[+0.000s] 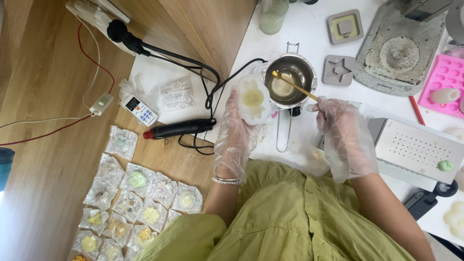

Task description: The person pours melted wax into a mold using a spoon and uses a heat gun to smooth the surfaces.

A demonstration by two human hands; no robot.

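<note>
My left hand, in a clear plastic glove, holds a white flower-shaped mould filled with pale yellow wax, just left of a small steel melting pot. My right hand, also gloved, grips a thin gold spoon whose bowl dips into the pot's clear liquid. The pot's wire handle points toward me on the white table.
A black heat tool and its cable lie left of the pot. Several wrapped wax pieces sit on the wooden floor. Grey star mould, pink silicone mould, a perforated metal box and a remote surround the work spot.
</note>
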